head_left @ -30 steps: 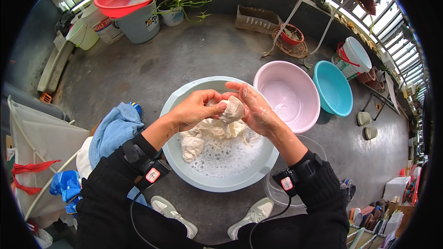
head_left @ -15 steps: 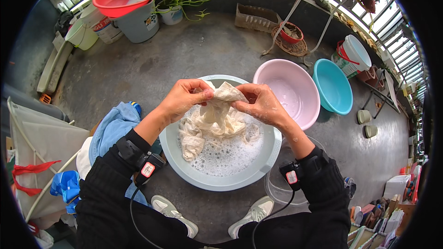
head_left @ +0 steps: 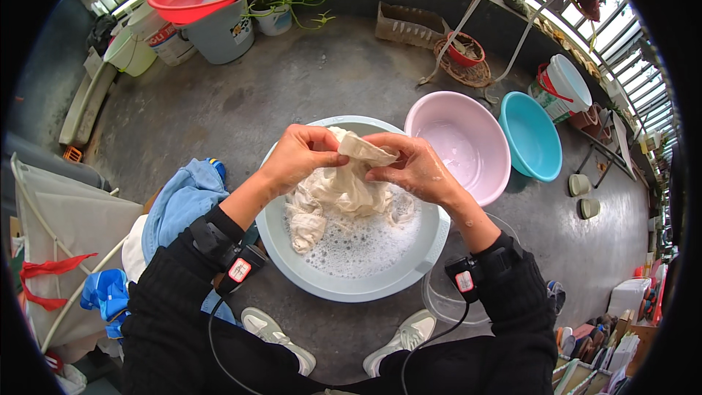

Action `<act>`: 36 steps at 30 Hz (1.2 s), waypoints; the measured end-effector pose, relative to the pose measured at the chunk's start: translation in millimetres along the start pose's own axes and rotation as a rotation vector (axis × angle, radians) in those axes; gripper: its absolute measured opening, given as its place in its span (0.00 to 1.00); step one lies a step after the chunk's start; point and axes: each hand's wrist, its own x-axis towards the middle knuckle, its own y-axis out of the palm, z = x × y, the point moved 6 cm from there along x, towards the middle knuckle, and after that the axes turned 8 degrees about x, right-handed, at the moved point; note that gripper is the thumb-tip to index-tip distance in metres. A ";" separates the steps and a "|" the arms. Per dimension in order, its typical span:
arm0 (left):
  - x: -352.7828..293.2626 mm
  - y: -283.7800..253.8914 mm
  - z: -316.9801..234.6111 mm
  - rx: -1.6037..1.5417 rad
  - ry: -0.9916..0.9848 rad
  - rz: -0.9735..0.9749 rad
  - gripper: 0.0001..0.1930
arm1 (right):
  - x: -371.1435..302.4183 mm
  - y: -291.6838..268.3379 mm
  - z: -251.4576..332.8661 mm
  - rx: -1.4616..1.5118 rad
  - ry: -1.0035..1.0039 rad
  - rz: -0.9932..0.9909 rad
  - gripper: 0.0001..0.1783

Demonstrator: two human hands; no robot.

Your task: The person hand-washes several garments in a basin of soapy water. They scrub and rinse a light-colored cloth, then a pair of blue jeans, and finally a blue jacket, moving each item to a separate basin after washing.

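I see left hand (head_left: pixel 298 159) and right hand (head_left: pixel 415 167) closely pinching cloth (head_left: pixel 357 189) hanging lengthwise downward, lower end unclear among suds (head_left: pixel 358 257)

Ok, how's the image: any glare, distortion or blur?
Head view throughout: fisheye bends the railing near the rim; daylight glares white between its bars; the floor has a pale sheen at right; left hand, right hand and cream cloth look fairly sharp.

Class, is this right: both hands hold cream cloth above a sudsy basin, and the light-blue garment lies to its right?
No: the head view shows the light-blue garment left of the basin. The left hand and right hand do hold the cream cloth.
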 end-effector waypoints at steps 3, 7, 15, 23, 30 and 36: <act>1.0 -15.7 -0.5 0.310 0.068 -0.030 0.05 | -1.2 -12.3 -7.4 -0.307 0.081 -0.004 0.23; -7.5 -2.4 -25.4 0.533 0.403 0.202 0.04 | 7.7 -9.7 -1.9 -0.267 -0.080 0.011 0.13; -24.6 16.3 -36.8 0.579 0.175 0.527 0.06 | 14.9 17.4 -20.1 0.108 0.227 0.360 0.13; -12.6 3.1 -17.0 0.425 0.126 0.287 0.10 | 12.3 -2.0 -18.4 -0.065 0.038 0.031 0.14; -12.8 -7.1 -21.9 0.221 0.350 0.045 0.14 | 11.6 -14.9 -19.9 -0.159 -0.068 -0.109 0.15; -5.7 -13.0 7.9 -0.145 0.054 -0.177 0.17 | 8.5 -16.1 -12.1 0.026 -0.220 -0.246 0.13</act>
